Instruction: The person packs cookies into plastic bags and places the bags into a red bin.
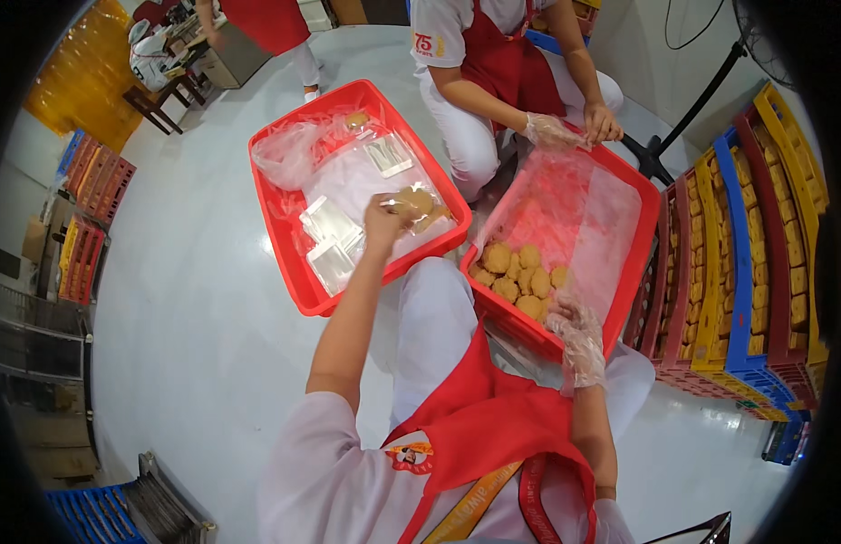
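Observation:
Two red plastic tubs stand before me. Over the left tub (291, 272), my bare left hand (385, 219) is at a clear plastic bag of golden-brown cookies (415, 201); blur hides whether its fingers grip the bag. White-and-silver packets (333, 238) and a crumpled clear bag (284, 158) lie in the same tub. My right hand (575, 328), in a clear plastic glove, is at the near edge of the right tub (628, 306), beside a pile of round golden-brown breaded or baked pieces (519, 275). What its fingers hold cannot be made out.
A co-worker in a red apron (488, 61) sits across the right tub, with a gloved hand at its far rim. Stacked crates of baked goods (740, 272) rise at the right, near a black fan stand (699, 102). Another person (267, 24) stands at the back.

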A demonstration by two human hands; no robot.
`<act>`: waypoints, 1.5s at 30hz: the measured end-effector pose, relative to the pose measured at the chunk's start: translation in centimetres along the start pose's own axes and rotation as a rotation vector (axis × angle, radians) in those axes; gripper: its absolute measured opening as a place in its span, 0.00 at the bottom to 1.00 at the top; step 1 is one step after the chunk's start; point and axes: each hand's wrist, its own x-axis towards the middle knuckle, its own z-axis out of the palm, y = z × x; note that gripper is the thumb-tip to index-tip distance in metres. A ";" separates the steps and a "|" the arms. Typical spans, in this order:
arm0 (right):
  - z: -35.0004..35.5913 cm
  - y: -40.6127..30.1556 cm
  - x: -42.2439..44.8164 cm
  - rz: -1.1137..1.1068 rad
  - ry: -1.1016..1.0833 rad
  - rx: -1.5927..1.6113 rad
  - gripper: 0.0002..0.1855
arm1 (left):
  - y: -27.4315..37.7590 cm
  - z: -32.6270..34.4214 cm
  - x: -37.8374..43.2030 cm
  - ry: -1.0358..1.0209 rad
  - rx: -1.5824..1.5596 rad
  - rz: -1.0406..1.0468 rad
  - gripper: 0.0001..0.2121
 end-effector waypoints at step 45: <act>-5.7 2.6 -2.1 0.016 0.108 -0.077 0.15 | -6.3 -20.7 0.8 0.112 1.416 0.257 0.08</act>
